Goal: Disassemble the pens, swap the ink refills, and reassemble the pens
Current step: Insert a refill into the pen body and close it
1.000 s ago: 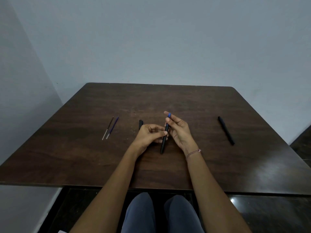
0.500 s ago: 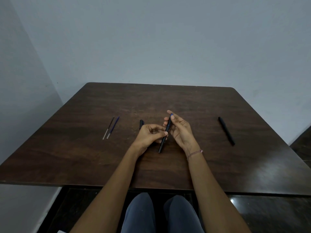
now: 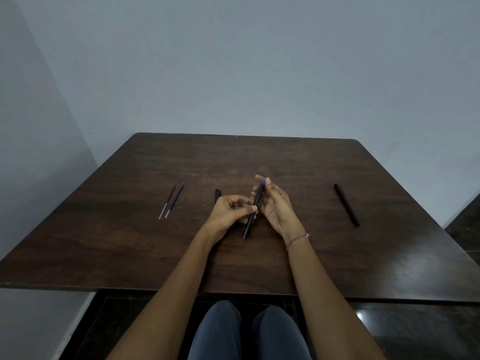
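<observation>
1. Both hands hold one black pen [image 3: 253,211] over the table [image 3: 130,242] near its centre. The barrel slants from about 7 o'clock up to 1 o'clock.
2. The left hand [image 3: 228,213] pinches the barrel's middle between thumb and forefinger. The right hand [image 3: 275,203] cradles the upper part, its fingertips at the far end.
3. A blue refill [image 3: 263,182] shows at that far end. A second ago more of it stood out of the barrel; now only a short blue tip shows.
4. I judge that the refill is being pushed into this barrel, so this pen is close to reassembly.
5. A black cap [image 3: 217,194] lies at 9 o'clock of the hands, partly hidden behind the left hand. It likely closes this pen next.
6. Two loose refills [image 3: 173,201] lie side by side, well apart at 9 o'clock. One looks dark, the other blue.
7. A second pen [image 3: 346,204] lies well apart at 3 o'clock, unmoved. Whether it holds a refill cannot be told.
8. What is left seems to be seating the refill fully and closing this pen.
</observation>
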Motion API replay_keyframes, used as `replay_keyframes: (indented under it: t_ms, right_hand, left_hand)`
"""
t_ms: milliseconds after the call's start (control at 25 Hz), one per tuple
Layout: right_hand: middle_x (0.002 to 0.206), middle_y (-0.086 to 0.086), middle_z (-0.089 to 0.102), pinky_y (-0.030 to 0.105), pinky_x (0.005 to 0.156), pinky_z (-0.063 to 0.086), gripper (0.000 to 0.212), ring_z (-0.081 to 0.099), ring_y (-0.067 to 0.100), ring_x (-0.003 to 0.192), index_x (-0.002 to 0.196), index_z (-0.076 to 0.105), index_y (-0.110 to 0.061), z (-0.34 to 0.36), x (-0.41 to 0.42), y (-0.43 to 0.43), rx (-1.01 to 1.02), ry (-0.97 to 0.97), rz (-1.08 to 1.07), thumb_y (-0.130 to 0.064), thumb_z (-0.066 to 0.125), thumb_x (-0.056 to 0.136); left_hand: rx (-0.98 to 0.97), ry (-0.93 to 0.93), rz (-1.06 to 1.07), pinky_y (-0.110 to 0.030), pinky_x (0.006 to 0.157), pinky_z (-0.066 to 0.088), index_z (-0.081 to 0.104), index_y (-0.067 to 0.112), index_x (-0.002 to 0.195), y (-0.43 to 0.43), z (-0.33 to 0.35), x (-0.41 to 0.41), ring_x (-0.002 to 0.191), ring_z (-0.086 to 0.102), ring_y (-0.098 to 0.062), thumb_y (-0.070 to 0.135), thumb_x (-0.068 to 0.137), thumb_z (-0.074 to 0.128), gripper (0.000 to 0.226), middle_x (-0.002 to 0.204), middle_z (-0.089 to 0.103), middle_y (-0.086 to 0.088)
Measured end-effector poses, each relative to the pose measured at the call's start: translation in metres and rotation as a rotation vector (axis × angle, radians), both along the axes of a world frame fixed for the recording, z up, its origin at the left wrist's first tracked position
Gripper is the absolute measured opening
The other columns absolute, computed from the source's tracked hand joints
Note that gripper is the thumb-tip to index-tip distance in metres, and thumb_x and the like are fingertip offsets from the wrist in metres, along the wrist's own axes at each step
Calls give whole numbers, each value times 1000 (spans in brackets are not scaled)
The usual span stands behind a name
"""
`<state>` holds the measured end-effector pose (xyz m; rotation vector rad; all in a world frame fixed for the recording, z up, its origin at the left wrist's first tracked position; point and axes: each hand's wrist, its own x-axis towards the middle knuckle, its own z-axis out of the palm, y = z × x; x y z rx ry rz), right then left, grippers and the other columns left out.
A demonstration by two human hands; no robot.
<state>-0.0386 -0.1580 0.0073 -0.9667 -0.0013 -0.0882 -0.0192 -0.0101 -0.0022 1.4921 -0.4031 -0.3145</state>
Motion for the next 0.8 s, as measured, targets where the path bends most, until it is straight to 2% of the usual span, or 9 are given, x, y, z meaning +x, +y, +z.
replay_keyframes:
  t_ms: [120,200,360,560,680,800]
  right_hand:
    - [90,5,71,26,80,56,25,67,13,84,113,64,-11,0,0,-1,10,-37,32,-16,45,98]
    - [83,3,71,24,74,57,24,67,12,77,113,64,-11,0,0,0,3,-42,28,-11,45,97]
    - [71,0,68,22,67,56,18,63,10,67,103,66,-11,0,-1,-1,-41,-15,-19,-6,52,93]
    - [73,-1,61,21,63,56,14,62,7,65,89,63,-11,2,-1,2,-23,22,-83,2,58,88]
    - [78,2,63,23,65,57,10,63,9,71,95,63,-11,2,0,2,-16,18,-56,-7,54,92]
    - [93,6,72,29,80,56,25,69,15,90,110,64,-12,0,2,-1,21,19,24,-24,49,95]
  left_hand:
    - [-16,-1,4,-22,59,56,72,13,85,0,-1,1,69,70,-16,6,78,73,10,72,73,-4]
    - [-24,5,6,-22,58,56,71,12,84,-1,-1,1,68,71,-16,4,78,73,10,70,73,-4]
    - [-4,-8,6,-21,57,55,71,12,84,-2,-2,0,67,71,-14,2,77,73,12,70,73,-2]
    - [11,-10,-28,-20,57,54,72,14,83,-1,-1,0,68,71,-15,4,77,74,12,72,74,-4]
    - [2,7,6,-23,59,55,72,13,83,-1,0,1,68,71,-15,5,77,74,11,71,74,-4]
    - [-34,23,52,-24,59,55,72,14,82,-2,1,4,67,70,-14,5,79,72,9,69,73,-3]
